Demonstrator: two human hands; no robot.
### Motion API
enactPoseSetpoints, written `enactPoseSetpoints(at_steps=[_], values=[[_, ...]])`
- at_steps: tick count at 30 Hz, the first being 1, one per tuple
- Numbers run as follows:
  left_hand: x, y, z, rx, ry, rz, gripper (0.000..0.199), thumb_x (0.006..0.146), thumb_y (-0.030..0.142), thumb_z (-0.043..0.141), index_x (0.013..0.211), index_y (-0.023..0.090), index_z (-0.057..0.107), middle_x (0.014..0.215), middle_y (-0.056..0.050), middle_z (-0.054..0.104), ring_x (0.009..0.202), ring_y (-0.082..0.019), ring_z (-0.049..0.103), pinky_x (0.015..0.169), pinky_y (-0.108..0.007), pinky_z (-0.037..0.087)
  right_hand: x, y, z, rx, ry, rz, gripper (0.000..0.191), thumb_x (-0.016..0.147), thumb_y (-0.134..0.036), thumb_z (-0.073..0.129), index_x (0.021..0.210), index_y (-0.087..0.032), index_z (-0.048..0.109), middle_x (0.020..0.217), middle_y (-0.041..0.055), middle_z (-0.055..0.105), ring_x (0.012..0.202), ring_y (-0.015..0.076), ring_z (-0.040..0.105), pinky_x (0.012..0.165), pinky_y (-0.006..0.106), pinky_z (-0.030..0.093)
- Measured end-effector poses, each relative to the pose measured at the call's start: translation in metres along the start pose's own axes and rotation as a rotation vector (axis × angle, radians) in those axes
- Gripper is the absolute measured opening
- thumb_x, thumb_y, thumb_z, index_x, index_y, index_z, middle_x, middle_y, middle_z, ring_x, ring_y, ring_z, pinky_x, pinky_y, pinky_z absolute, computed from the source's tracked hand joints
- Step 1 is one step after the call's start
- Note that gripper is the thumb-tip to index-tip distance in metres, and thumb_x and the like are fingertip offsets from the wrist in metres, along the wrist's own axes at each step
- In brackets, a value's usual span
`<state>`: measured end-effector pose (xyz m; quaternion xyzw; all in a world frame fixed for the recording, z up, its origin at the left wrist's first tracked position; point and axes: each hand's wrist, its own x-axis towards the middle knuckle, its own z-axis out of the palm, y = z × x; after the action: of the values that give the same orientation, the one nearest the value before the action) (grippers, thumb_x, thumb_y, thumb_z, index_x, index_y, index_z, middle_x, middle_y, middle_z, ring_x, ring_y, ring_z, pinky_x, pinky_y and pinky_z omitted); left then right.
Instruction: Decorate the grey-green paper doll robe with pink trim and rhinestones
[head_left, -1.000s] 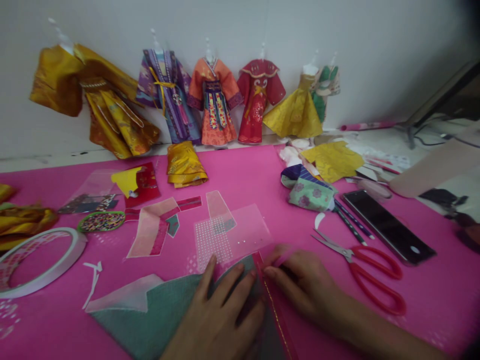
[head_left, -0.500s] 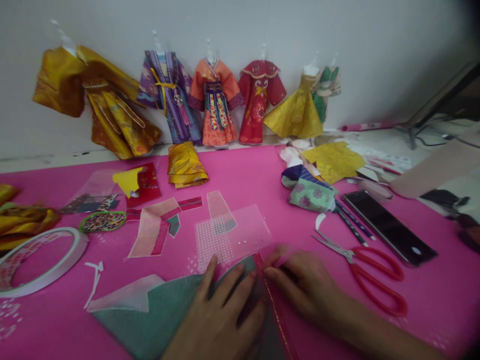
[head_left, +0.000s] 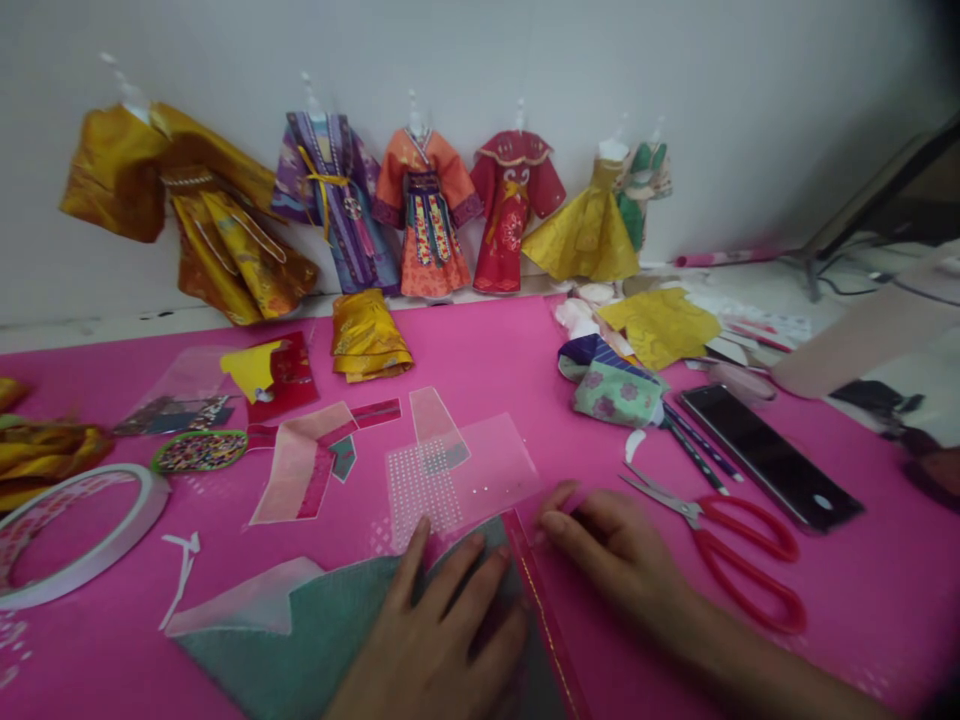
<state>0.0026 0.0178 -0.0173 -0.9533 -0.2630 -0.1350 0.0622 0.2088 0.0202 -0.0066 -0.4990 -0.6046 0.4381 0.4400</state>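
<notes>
My left hand (head_left: 450, 620) lies with fingers spread flat on a green fabric piece (head_left: 337, 620) at the bottom middle. A red strip with a gold line (head_left: 541, 605) runs along the right edge of that fabric. Just right of the strip's upper end, my right hand (head_left: 611, 550) has its thumb and fingers curled together; what is between them, if anything, is too small to make out. Red-handled scissors (head_left: 694, 512) lie open to its right. A clear sheet of small white dots (head_left: 425, 490) lies above my left hand.
Small dresses on stands (head_left: 427, 220) line the wall. A tape roll (head_left: 146, 500) and bead tray (head_left: 201, 451) are at the left. Pink fabric pieces (head_left: 289, 465) lie at centre left. A phone (head_left: 772, 455), pencils (head_left: 701, 450) and fabric scraps (head_left: 660, 325) are at the right.
My right hand has moved slightly right, away from the red strip, and its fingers have shifted. The view has shifted a little. My left hand stays on the green fabric.
</notes>
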Motion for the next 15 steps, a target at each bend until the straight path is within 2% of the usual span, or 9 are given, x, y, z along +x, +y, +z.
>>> enactPoseSetpoints(at_steps=[3, 6, 10, 15], values=[[0.001, 0.000, -0.002, 0.007, 0.001, 0.000, 0.031, 0.090, 0.052, 0.046, 0.107, 0.032, 0.063, 0.117, -0.001, 0.060, 0.111, -0.022, 0.049, 0.109, -0.049, -0.007, 0.002, 0.000, 0.000, 0.133, 0.042, 0.037, 0.022, 0.090, -0.031, 0.054, 0.072, -0.018, 0.057, 0.069, -0.0015, 0.057, 0.062, 0.0101, 0.052, 0.055, 0.019, 0.041], [0.001, -0.001, -0.006, 0.038, 0.001, 0.026, 0.029, 0.090, 0.049, 0.047, 0.107, 0.031, 0.062, 0.116, -0.002, 0.061, 0.110, -0.022, 0.050, 0.110, -0.049, -0.002, 0.003, -0.002, -0.002, 0.167, 0.038, 0.067, 0.022, 0.090, -0.032, 0.054, 0.073, -0.019, 0.058, 0.071, -0.0016, 0.058, 0.064, 0.0101, 0.054, 0.057, 0.018, 0.042], [0.000, -0.001, -0.005, 0.045, 0.011, 0.028, 0.029, 0.090, 0.047, 0.047, 0.110, 0.031, 0.061, 0.116, -0.004, 0.061, 0.111, -0.023, 0.051, 0.109, -0.052, 0.006, 0.003, -0.011, -0.007, 0.117, 0.000, 0.108, 0.020, 0.089, -0.032, 0.054, 0.075, -0.019, 0.058, 0.069, -0.0019, 0.059, 0.063, 0.0103, 0.054, 0.056, 0.018, 0.042], [-0.003, 0.004, -0.001, 0.004, -0.001, -0.039, 0.031, 0.091, 0.049, 0.044, 0.111, 0.031, 0.059, 0.120, -0.003, 0.059, 0.115, -0.023, 0.049, 0.110, -0.053, -0.003, 0.013, -0.028, -0.009, -0.037, 0.042, 0.005, 0.018, 0.089, -0.029, 0.053, 0.077, -0.019, 0.060, 0.072, -0.0013, 0.061, 0.068, 0.0112, 0.057, 0.063, 0.020, 0.044]])
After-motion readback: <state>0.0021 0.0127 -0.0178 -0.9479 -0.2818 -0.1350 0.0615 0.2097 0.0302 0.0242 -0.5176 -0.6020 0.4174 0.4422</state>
